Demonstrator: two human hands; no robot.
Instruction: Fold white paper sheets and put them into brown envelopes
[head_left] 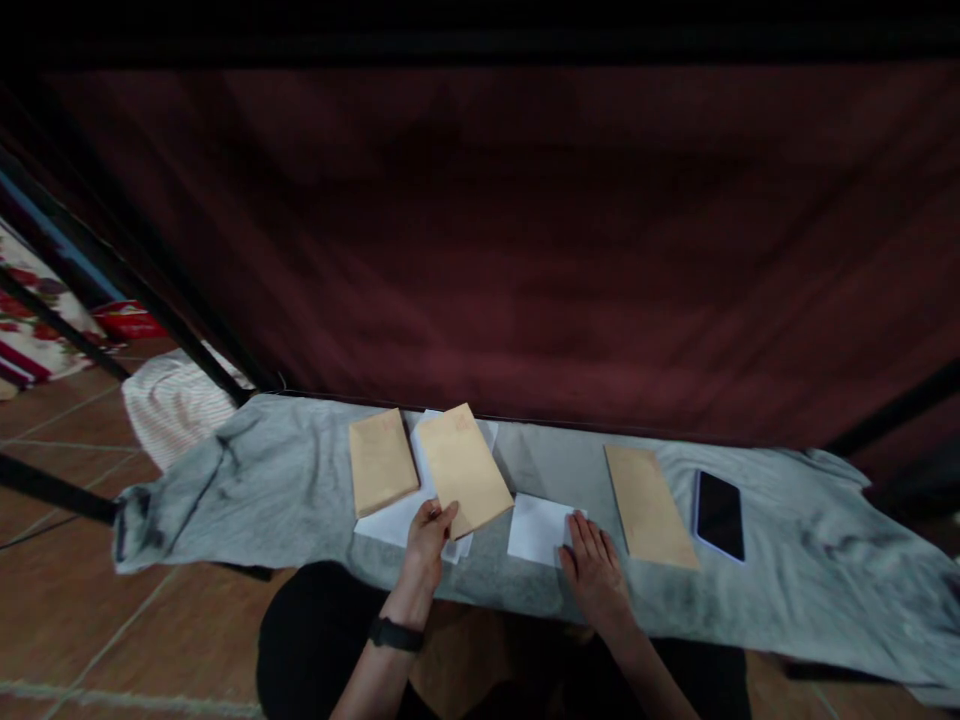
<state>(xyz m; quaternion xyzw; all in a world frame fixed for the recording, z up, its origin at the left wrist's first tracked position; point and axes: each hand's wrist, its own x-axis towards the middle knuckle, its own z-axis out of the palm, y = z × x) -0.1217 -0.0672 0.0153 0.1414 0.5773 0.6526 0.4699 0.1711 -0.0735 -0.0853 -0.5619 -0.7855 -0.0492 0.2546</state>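
Between the thumb and fingers of my left hand [431, 535] is the lower corner of a brown envelope [465, 468], tilted above some white paper sheets [390, 522]. My right hand [596, 570] lies with fingers stretched out on the right edge of a folded white paper [540, 528]. Left of the held envelope rests a stack of brown envelopes [382, 460], partly over the white sheets. A single brown envelope [651, 505] lies flat to the right of my right hand.
A grey cloth [285, 490] covers the long, narrow surface. Toward its right side lies a phone [720, 515] with a dark screen. A dark red curtain [487, 250] hangs directly behind. Black metal bars [56, 487] and a striped cloth [180, 405] are at the left.
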